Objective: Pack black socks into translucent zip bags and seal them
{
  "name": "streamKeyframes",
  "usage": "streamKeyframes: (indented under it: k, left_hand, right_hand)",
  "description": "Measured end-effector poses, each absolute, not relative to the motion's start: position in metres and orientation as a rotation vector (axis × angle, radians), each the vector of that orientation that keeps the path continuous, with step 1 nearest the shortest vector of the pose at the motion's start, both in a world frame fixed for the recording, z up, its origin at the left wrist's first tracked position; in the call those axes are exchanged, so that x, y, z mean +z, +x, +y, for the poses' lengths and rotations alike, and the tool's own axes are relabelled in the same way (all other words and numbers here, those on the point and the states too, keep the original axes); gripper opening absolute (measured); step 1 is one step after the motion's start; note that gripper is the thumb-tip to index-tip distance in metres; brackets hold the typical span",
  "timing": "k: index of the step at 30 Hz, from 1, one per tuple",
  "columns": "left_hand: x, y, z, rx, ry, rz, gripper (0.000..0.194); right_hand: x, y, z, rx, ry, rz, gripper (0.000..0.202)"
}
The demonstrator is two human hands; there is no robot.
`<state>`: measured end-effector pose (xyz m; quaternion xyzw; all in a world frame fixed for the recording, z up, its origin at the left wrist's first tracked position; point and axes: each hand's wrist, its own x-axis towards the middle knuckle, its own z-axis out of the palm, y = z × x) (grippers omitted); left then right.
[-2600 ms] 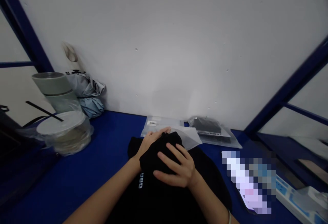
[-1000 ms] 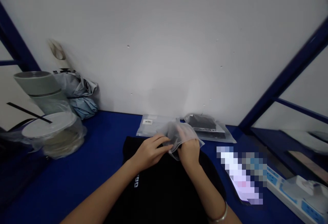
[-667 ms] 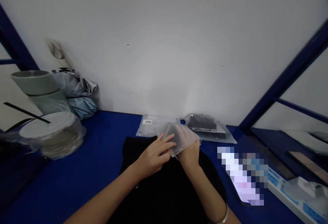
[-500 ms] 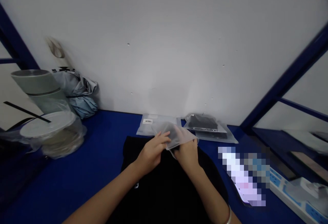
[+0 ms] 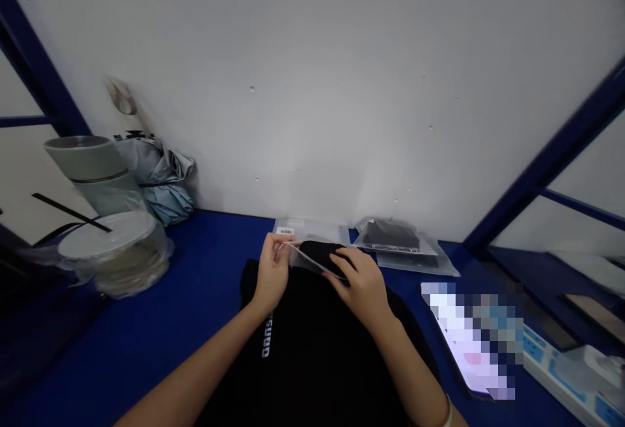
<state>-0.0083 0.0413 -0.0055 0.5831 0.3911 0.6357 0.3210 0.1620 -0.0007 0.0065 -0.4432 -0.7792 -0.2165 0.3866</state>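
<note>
My left hand (image 5: 272,275) is closed, pinching the left corner of the mouth of a frosted plastic bag (image 5: 301,260). A folded black item (image 5: 317,251), which looks like cloth, shows at the bag's mouth; how far in it sits I cannot tell. My right hand (image 5: 362,286) grips the bag's right side, its thumb below the edge and its fingers curled over the black item. Under both hands spreads a large black cloth piece (image 5: 317,342) with white lettering. Behind them a flat clear bag with a barcode label (image 5: 286,231) lies against the wall.
Packed clear bags with dark contents (image 5: 393,235) are stacked at the back right. On the right lie a lit phone (image 5: 463,342) and a power strip (image 5: 561,375). A lidded cup with a straw (image 5: 110,238), a green tumbler (image 5: 92,166) and a folded umbrella (image 5: 168,186) stand left.
My right hand has come out of the bag and now grips its edge from outside. My left hand has moved left to the bag's corner. The black item now shows at the mouth.
</note>
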Motion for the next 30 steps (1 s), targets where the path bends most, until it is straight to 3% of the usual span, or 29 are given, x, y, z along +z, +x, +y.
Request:
streamKeyframes:
  k: [2, 9, 13, 26, 30]
  left_hand:
    - [-0.005, -0.01, 0.04, 1.654, 1.694, 1.034, 0.006]
    - [-0.001, -0.022, 0.039, 1.526, 2.444, 0.92, 0.028]
    - [0.0, -0.023, 0.042, 1.687, 2.448, 0.901, 0.017]
    - [0.006, -0.009, 0.029, 1.806, 2.376, 0.704, 0.009]
    - [0.009, -0.007, 0.027, 1.767, 2.324, 0.675, 0.009]
  right_hand:
    - [0.003, 0.162, 0.0, -0.553, -1.224, -1.985, 0.015]
    - [0.001, 0.164, 0.002, -0.585, -1.24, -2.019, 0.02]
    - [0.004, 0.157, -0.001, -0.578, -1.169, -1.998, 0.015]
    - [0.003, 0.142, -0.007, -0.471, -1.028, -1.75, 0.012]
    - [0.003, 0.141, -0.007, -0.512, -1.014, -1.733, 0.024]
